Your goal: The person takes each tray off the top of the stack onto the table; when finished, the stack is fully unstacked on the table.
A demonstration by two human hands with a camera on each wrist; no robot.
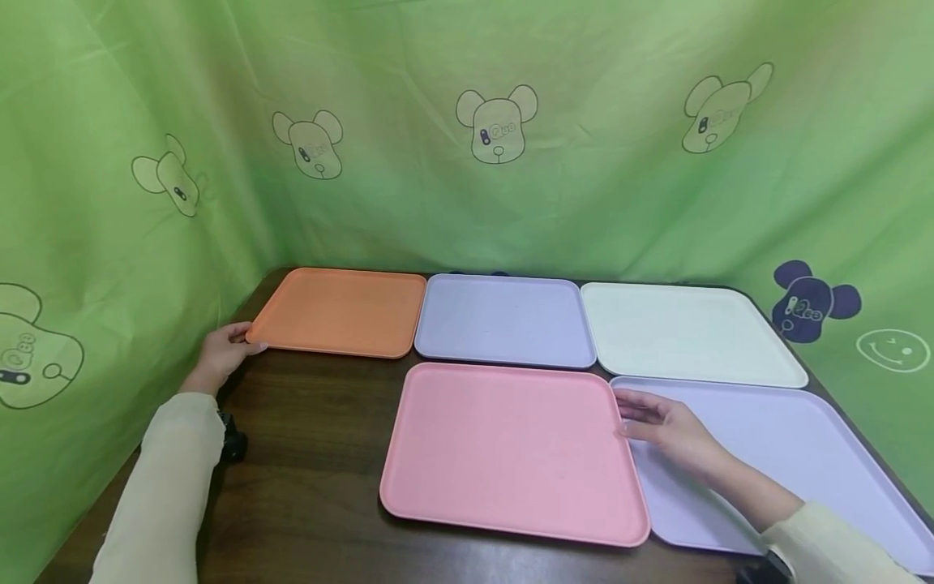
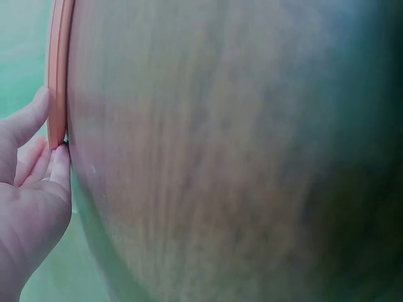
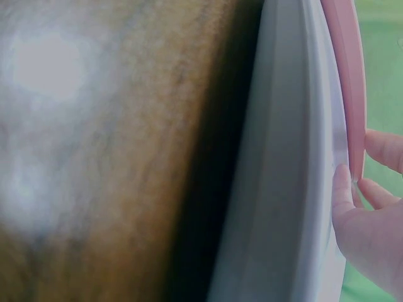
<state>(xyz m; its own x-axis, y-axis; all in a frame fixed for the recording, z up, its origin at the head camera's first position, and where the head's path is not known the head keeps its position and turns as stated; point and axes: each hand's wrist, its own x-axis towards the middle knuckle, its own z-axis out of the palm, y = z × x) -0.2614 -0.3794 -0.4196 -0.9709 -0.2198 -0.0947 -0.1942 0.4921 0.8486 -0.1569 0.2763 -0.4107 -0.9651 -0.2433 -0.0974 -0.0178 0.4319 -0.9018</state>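
Note:
At the back left, my left hand [image 1: 221, 354] holds the near left corner of an orange tray [image 1: 343, 312], with thumb and fingers on either side of the corner. The left wrist view shows that tray's rim [image 2: 58, 75] edge-on between the digits. My right hand [image 1: 674, 430] holds the right edge of a pink tray [image 1: 514, 450] at the front middle. Up close in the right wrist view, a digit lies against the pink rim [image 3: 349, 82], and another fingertip is right at the lilac tray beside it. That larger lilac tray [image 1: 773, 454] lies partly beneath my right forearm.
A smaller lilac tray [image 1: 503, 320] lies at the back middle, between the orange tray and a white tray [image 1: 693, 332]. The dark wooden table [image 1: 306, 454] shows at front left. A green curtain [image 1: 409, 162] with bear faces hangs close behind and along both sides.

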